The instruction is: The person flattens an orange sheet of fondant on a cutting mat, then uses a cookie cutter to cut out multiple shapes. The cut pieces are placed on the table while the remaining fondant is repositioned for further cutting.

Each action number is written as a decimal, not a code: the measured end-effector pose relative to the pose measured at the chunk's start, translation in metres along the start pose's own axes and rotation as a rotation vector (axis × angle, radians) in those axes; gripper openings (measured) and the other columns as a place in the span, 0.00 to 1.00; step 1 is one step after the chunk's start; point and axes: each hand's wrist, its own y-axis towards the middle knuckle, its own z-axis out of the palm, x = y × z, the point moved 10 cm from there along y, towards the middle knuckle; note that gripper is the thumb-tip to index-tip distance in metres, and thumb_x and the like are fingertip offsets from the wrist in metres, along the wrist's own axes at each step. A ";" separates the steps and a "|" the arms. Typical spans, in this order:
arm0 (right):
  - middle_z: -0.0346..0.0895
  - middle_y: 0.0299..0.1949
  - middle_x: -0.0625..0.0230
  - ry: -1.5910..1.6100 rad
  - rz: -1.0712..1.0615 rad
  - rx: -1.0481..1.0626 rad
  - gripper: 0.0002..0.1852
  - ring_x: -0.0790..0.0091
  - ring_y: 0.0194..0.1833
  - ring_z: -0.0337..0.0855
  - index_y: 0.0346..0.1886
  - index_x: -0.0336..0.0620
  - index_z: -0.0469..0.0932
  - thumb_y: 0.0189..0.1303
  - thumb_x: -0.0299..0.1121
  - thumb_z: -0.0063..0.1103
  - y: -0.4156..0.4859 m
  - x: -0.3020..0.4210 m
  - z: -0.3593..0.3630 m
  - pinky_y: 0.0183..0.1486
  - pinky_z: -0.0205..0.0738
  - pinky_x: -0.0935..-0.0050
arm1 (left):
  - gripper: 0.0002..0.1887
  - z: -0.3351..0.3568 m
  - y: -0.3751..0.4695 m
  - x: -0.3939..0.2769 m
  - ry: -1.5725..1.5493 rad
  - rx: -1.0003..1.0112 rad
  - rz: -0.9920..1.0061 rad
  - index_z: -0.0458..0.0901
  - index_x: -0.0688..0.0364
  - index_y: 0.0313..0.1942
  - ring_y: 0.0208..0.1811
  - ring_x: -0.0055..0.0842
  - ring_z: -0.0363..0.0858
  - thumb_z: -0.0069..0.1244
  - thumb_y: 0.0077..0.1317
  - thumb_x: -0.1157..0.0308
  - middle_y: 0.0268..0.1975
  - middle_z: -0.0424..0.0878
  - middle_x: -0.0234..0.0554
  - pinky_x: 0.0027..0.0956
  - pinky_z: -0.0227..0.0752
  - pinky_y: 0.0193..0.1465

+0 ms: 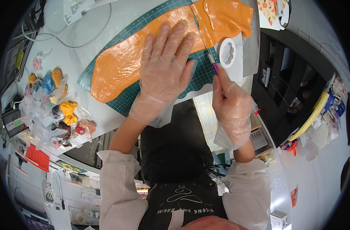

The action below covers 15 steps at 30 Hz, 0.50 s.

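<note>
My left hand (166, 66), in a clear plastic glove, lies flat with fingers slightly apart on a glossy orange sheet (117, 69), which looks like rolled fondant. Beneath the sheet is a green cutting mat (126, 99) with a grid. My right hand (232, 106), also gloved, grips a slim craft knife (213, 63) with a purple and white handle. Its thin blade points away from me, at the sheet's near edge. A narrow slit runs from there to the far side, dividing off a folded orange portion (229, 20) on the right.
A white mould (227, 53) with a cloud-shaped cavity lies right of the knife. Wrapped coloured lumps (59, 106) crowd the table's left side. A pale cable (103, 36) curves behind the mat. Beyond the table's right edge stands a black shelf unit (287, 74).
</note>
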 end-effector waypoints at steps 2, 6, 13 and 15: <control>0.85 0.26 0.60 -0.002 0.014 0.023 0.14 0.52 0.25 0.87 0.56 0.47 0.88 0.70 0.35 0.68 -0.005 -0.004 0.000 0.29 0.81 0.56 | 0.29 0.000 0.001 -0.001 -0.006 -0.003 0.002 0.82 0.50 0.71 0.83 0.46 0.65 0.62 0.70 0.59 0.80 0.72 0.42 0.55 0.54 0.84; 0.88 0.31 0.57 0.060 -0.015 0.040 0.14 0.52 0.29 0.89 0.58 0.44 0.87 0.71 0.31 0.68 -0.017 -0.007 -0.007 0.33 0.83 0.58 | 0.27 -0.005 -0.005 0.001 -0.074 -0.045 0.025 0.83 0.55 0.69 0.79 0.48 0.70 0.61 0.70 0.61 0.75 0.76 0.46 0.55 0.60 0.80; 0.89 0.44 0.51 0.667 -0.152 -0.034 0.13 0.47 0.41 0.90 0.57 0.39 0.86 0.71 0.27 0.67 0.020 0.042 -0.005 0.43 0.85 0.57 | 0.24 -0.030 -0.060 0.038 -0.872 -0.213 -0.455 0.82 0.62 0.65 0.56 0.32 0.87 0.59 0.75 0.59 0.58 0.88 0.46 0.37 0.79 0.61; 0.90 0.47 0.56 0.730 -0.365 -0.060 0.15 0.49 0.44 0.90 0.59 0.42 0.85 0.72 0.30 0.64 0.038 0.088 0.002 0.47 0.85 0.57 | 0.21 -0.021 -0.068 0.049 -1.315 -0.211 -0.657 0.82 0.66 0.63 0.55 0.29 0.86 0.55 0.79 0.61 0.56 0.88 0.45 0.33 0.79 0.61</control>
